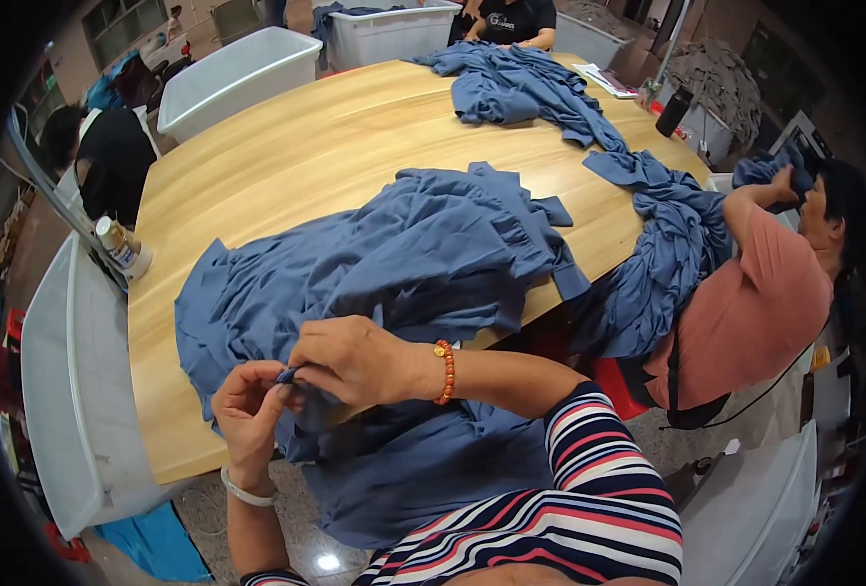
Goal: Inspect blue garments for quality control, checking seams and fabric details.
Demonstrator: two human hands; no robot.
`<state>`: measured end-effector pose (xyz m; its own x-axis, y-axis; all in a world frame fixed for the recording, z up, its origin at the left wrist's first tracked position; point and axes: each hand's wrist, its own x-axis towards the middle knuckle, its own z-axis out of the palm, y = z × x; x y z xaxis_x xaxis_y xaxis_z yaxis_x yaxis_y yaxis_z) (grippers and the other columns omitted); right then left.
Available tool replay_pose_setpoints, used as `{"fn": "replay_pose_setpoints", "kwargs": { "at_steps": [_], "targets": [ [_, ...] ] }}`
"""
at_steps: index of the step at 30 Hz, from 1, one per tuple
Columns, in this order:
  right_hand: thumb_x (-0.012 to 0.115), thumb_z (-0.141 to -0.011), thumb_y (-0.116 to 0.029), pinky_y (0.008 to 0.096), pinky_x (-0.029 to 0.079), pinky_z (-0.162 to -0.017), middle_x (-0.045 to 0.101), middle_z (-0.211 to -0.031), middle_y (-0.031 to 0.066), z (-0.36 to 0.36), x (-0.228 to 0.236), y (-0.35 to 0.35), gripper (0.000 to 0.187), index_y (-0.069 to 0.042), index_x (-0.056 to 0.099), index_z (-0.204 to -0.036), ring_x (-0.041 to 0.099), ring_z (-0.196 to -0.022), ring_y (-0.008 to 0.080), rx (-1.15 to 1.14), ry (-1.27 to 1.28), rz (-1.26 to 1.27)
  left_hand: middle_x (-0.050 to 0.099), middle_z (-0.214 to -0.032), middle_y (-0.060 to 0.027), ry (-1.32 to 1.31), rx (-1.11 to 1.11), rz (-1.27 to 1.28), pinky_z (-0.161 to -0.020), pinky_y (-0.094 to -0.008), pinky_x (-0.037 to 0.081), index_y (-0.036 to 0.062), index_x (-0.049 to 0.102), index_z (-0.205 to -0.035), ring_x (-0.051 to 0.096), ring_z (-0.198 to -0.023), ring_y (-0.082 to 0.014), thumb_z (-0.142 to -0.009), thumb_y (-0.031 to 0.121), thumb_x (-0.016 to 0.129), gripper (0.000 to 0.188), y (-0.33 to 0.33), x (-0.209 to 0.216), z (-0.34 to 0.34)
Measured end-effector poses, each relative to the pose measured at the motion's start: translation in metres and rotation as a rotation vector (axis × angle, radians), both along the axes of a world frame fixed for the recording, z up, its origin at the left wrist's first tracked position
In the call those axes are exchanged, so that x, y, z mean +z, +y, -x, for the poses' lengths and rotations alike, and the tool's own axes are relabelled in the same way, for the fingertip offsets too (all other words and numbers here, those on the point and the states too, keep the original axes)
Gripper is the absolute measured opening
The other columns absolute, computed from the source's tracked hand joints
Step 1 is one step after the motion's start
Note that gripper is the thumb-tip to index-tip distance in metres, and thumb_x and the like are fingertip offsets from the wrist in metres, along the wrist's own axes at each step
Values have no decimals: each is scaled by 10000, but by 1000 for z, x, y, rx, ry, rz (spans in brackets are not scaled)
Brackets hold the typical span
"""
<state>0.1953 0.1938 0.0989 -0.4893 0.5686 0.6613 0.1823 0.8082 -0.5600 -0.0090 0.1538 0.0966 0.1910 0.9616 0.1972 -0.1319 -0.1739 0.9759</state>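
Observation:
Both my hands meet over the near edge of the table, pinching a small bunched bit of a blue garment (355, 254). My left hand (247, 410), with a pale bangle at the wrist, grips it between thumb and fingers. From the right, my right hand (360, 359), wearing a red bead bracelet (444, 371), closes on the same bit of cloth. The garment spreads in folds over the tabletop, and blue cloth (423, 479) hangs below the edge over my lap. Exactly which part of the garment I pinch is too small to make out.
A wooden table (287, 146) carries more blue garments (521, 88) at the far side and a heap (672, 234) at the right. A co-worker in a pink top (745, 313) sits there. White bins (243, 78) stand around; a bottle (121, 244) is at the left edge.

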Motion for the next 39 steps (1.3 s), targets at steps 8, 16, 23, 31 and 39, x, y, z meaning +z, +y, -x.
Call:
{"fn": "replay_pose_setpoints", "kwargs": {
  "at_steps": [8,16,23,31,39],
  "targets": [
    [656,-839,-95,387,497,-652,600,-816,123,9,-5,-4,101,-18,606,-882,623,-740,319,-73,-16,99,652,-896,-67,66,71,-70,-632,-218,508,-14,615,-945,614,-692,-102,-871,-50,659,94,-3,-3,0],
    [665,-796,-67,379,489,-621,568,-793,108,21,0,-12,94,-32,582,-822,612,-718,297,-252,9,-22,622,-1002,-74,187,379,-342,-816,-241,501,-13,594,-976,616,-911,-135,-859,-103,636,153,-7,-29,-21],
    [722,-739,-104,343,489,-645,571,-866,78,15,1,-13,238,-73,613,-948,615,-776,263,-115,-3,-256,613,-1023,-83,198,449,-292,-838,-244,469,-8,586,-1063,605,-918,-146,-830,-107,614,255,-16,-23,-22],
    [685,-627,0,532,316,-1068,647,-1101,123,-72,-12,47,628,-125,612,-1238,581,-1109,319,-455,-483,-236,472,-904,-52,145,644,-827,-812,-398,452,160,480,-919,501,-866,-222,-878,181,679,204,-80,60,25],
    [671,-662,-43,311,508,-686,669,-818,142,-155,81,-72,247,-12,643,-905,684,-752,264,-184,-499,326,473,-844,-51,-130,484,-451,-664,-283,461,126,495,-805,522,-726,-180,-872,244,700,246,-161,30,80]
  ]
}}
